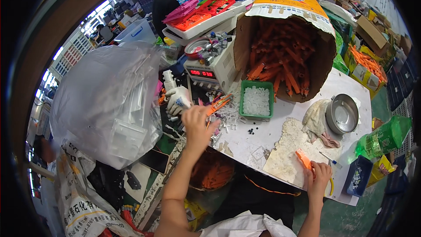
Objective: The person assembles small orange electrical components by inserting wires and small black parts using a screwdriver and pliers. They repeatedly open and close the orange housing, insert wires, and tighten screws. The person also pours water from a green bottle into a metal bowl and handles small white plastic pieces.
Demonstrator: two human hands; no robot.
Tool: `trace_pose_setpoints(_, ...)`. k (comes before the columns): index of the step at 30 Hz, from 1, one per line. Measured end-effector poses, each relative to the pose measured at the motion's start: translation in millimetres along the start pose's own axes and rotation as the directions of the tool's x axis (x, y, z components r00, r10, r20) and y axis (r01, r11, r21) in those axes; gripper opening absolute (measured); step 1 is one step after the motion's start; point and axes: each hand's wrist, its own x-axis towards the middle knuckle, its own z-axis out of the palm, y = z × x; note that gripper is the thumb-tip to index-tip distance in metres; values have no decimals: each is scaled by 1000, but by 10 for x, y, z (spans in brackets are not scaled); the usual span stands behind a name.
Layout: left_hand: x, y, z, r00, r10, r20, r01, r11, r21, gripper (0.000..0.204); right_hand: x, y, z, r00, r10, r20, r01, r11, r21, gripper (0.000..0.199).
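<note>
My left hand point(197, 125), slightly smeared by motion, reaches over the left edge of the white table with thumb and fingers apart. Just beyond its fingertips lie thin orange sticks point(219, 103) among small white plastic pieces point(230, 116). A white work glove point(178, 98) rests near that hand. My right hand point(319, 175) grips an orange plastic part point(303, 158) above a worn, pale board point(283, 153). Beside it are a small thin tool point(330, 159) and a curved yellow piece point(332, 187), partly hidden.
A tipped cardboard box point(324, 57) spills orange plastic parts point(287, 57). Around it stand a green tray point(256, 115) of clear pieces, a power supply point(210, 68), a metal bowl point(342, 114), a rag point(316, 118), a green bottle point(383, 138) and a blue bin point(358, 176). A bulky plastic bag point(105, 101) sits left.
</note>
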Motion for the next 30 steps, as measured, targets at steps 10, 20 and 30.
trace_pose_setpoints(10,-190,788,-219,799,548,247,-438,812,-386,45,487,-1102,58,858,-514,-3,510,851,121,35)
trace_pose_setpoints(20,390,-399,-30,988,107,111,-121,984,131,31,289,-813,20,951,-304,-57,309,932,187,36)
trace_pose_setpoints(30,1552,552,1095,977,167,131,-181,979,98,32,-292,-502,-133,989,-132,-59,142,965,219,22)
